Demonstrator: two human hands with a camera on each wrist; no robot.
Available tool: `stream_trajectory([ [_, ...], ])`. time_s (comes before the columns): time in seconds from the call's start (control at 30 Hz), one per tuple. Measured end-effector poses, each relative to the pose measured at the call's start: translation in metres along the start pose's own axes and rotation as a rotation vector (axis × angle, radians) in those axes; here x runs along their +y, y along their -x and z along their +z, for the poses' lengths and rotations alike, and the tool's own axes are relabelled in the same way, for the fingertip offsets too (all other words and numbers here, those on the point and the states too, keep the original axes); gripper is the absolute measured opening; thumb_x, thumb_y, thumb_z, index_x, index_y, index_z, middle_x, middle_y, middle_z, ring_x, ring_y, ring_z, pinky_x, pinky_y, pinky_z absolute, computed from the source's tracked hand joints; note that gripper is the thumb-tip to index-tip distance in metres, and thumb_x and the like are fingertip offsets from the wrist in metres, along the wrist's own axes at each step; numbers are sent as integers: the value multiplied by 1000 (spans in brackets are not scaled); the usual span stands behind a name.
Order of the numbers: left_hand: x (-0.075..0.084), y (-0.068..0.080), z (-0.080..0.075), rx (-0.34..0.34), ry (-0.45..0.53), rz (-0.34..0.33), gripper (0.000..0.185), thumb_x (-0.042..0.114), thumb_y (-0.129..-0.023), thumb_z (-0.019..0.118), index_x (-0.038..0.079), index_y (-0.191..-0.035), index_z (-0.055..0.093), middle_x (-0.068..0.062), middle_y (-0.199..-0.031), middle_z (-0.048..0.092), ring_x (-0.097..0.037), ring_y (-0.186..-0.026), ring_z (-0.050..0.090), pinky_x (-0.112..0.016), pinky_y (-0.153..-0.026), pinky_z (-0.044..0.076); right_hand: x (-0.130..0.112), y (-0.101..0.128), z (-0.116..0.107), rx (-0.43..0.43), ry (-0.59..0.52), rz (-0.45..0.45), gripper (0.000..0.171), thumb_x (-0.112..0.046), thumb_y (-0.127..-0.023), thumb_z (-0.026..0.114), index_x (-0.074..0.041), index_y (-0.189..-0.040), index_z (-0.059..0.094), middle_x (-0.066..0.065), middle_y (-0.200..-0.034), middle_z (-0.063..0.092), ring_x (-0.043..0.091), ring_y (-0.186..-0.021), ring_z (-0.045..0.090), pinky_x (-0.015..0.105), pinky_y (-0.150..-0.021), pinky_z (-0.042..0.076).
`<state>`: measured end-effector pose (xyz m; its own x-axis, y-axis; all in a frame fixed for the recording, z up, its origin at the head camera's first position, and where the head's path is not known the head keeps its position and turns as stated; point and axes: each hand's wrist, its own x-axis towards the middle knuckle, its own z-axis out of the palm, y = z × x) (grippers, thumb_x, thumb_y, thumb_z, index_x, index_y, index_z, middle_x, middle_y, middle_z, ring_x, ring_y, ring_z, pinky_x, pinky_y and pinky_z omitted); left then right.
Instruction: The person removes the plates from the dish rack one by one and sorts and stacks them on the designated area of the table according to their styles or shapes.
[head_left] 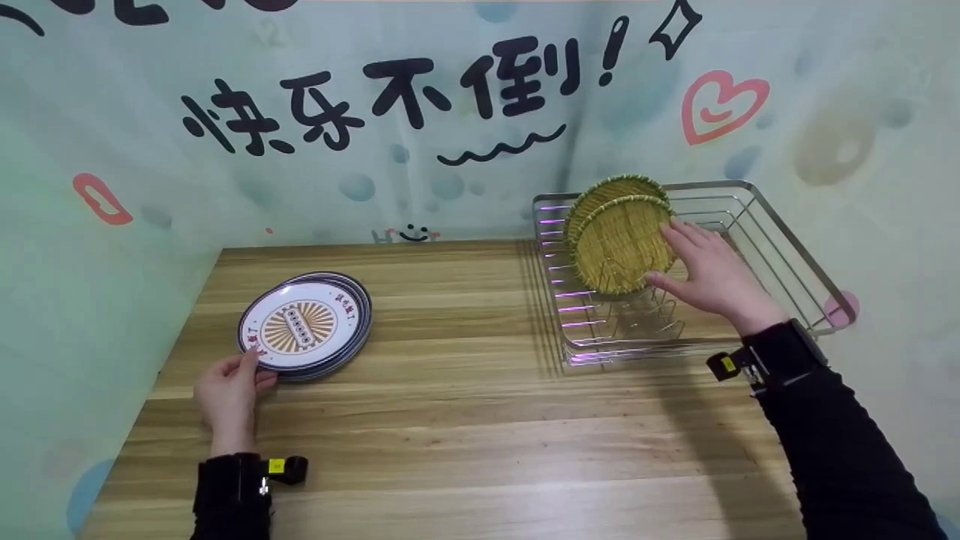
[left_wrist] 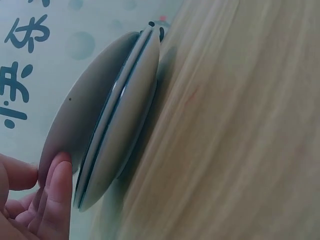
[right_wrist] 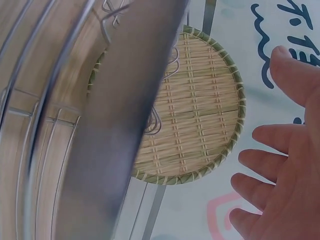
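On the left of the table lies a stack of white plates with dark blue rims; the top plate (head_left: 300,326) bears a printed sunburst. My left hand (head_left: 231,390) pinches that plate's near edge between thumb and fingers. In the left wrist view the top plate (left_wrist: 82,100) is tilted up from the lower plates (left_wrist: 125,115). Two round woven bamboo trays stand on edge in a wire dish rack (head_left: 570,337), the front tray (head_left: 622,244) overlapping the back tray (head_left: 626,186). Beside the front tray's right edge, my right hand (head_left: 712,277) has its fingers spread, holding nothing.
The steel rack has a raised rim (head_left: 806,255) and upright wire dividers (head_left: 660,319). A printed cloth (head_left: 450,180) hangs behind the wooden table (head_left: 465,420). Each wrist wears a black band with a small camera.
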<state>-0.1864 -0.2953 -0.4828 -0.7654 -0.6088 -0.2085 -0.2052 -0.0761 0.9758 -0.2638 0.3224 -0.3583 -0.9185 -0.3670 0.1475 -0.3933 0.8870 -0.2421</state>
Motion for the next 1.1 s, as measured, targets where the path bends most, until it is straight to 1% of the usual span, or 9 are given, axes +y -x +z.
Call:
stream_trajectory([
  [0.17,-2,0,-2,26,-8,8,26,13,-98,61,-5,-116,57,3,-68,66,-8,-58,67,-25,-61,59,-2,-3,-3,-20,-16,24,82,-44,-96,62,6,-151,28,29,-157,22,47,-144,18,60,-117,8],
  [0.33,1,1,-6,51,-13,9,28,11,-99,59,-5,-121,56,3,-72,66,-7,-60,67,-24,-63,59,-3,-7,-5,-20,-3,27,82,-44,-95,63,6,-151,29,29,-157,23,46,-144,18,60,-117,9],
  [0.43,5,4,-6,47,-41,26,31,11,-99,59,-6,-124,55,4,-74,66,-7,-61,67,-23,-63,59,-3,-11,-6,-11,6,22,82,-43,-95,64,6,-151,29,29,-156,24,47,-143,20,60,-117,11],
  [0.5,9,6,-5,45,-81,42,31,12,-99,59,-6,-124,55,3,-77,67,-6,-63,67,-23,-64,59,-3,-15,-8,-10,5,28,82,-42,-95,64,6,-151,29,30,-156,24,48,-143,20,60,-117,11],
  [0.67,16,13,0,42,-241,107,34,17,-99,59,-3,-126,56,-12,-100,67,-4,-69,66,-21,-68,58,-3,-23,-9,-6,4,45,80,-39,-96,63,5,-152,27,30,-156,24,47,-143,20,61,-117,12],
  [0.73,18,15,1,43,-286,125,35,19,-99,59,-2,-127,57,-14,-106,65,-3,-70,65,-20,-70,58,-2,-26,-10,-2,6,47,79,-38,-97,63,5,-152,27,30,-155,24,47,-143,20,61,-117,12],
  [0.93,20,20,2,31,-373,180,36,20,-98,61,-1,-127,57,-12,-107,64,1,-72,61,-15,-68,54,-2,-34,-12,0,-7,68,77,-36,-97,63,6,-151,28,30,-156,23,47,-143,20,61,-117,12],
  [1.03,21,25,1,23,-427,244,35,19,-98,61,-1,-126,59,-14,-109,65,3,-74,58,-11,-67,49,-3,-37,-14,7,-8,75,77,-37,-97,63,5,-152,28,28,-156,24,47,-143,21,61,-117,13],
  [1.1,22,28,0,13,-460,282,35,19,-98,60,-2,-126,58,-16,-112,65,0,-78,56,-11,-69,46,-2,-39,-15,16,-2,74,76,-36,-97,63,4,-151,29,28,-156,24,46,-143,22,60,-117,14],
])
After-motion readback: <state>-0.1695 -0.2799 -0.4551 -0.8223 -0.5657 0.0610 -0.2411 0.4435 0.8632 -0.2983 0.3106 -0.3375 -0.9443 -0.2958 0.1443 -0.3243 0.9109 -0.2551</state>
